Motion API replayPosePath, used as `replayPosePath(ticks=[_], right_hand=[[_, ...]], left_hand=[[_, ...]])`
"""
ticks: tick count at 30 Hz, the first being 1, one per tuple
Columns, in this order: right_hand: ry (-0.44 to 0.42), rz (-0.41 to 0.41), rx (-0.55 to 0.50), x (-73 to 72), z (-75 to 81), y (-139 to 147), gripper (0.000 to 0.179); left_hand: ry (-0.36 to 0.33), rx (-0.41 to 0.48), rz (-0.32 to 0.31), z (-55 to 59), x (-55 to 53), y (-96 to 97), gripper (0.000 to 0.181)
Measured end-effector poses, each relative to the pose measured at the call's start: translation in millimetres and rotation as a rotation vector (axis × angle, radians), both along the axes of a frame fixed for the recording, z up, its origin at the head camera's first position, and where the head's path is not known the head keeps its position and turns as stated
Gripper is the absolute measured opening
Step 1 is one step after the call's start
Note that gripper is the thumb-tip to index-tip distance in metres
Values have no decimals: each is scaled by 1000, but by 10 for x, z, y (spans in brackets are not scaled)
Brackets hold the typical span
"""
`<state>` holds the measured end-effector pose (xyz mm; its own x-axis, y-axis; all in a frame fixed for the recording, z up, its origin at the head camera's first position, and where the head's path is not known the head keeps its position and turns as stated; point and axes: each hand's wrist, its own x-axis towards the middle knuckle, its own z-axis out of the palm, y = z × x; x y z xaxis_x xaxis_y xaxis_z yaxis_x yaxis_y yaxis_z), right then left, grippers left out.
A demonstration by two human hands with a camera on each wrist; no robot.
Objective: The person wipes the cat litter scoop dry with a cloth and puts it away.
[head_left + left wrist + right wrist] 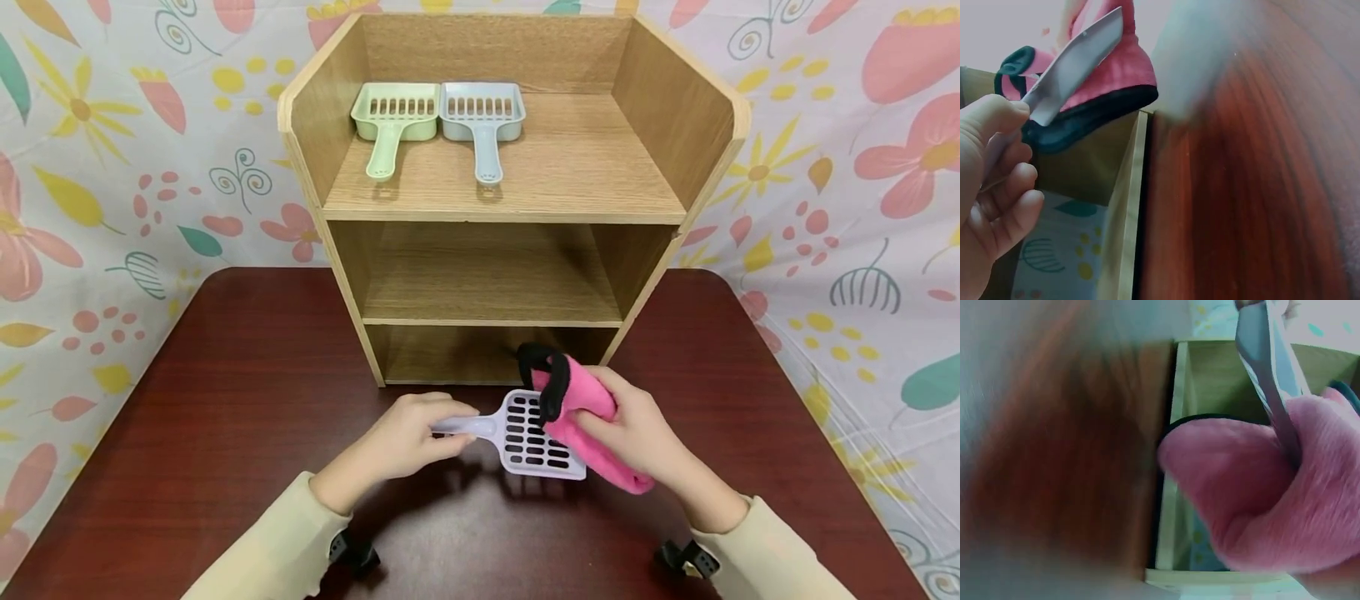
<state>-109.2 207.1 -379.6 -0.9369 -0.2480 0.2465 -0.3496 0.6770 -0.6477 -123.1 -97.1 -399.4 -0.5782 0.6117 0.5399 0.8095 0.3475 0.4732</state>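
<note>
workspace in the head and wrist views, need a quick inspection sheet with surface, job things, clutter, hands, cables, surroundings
Surface: dark reddish-brown table, wood-grained.
Job's things: purple scoop held above the table; pink cloth with black trim against its slotted head.
Clutter: green scoop and blue scoop, side by side on the shelf unit's top level.
Hands: left hand pinches the purple scoop's handle; right hand grips the pink cloth.
Cables: nothing seen.
Surroundings: wooden shelf unit at the back; patterned backdrop behind and beside the table.
</note>
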Motion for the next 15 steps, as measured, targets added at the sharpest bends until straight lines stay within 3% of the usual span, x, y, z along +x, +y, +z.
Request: replayPosePath(ticks=[4,10,15], right_hand=[[-143,-122,-188,58,-62,-26,40],[-359,-193,-521,131,-116,-140,40],[-404,-265,-591,180,-124,-207,39]], left_hand=[[19,38,28,-39,16,-3,23],[47,72,55,-57,47,31,23],[88,113,69,-77,37,44,23]])
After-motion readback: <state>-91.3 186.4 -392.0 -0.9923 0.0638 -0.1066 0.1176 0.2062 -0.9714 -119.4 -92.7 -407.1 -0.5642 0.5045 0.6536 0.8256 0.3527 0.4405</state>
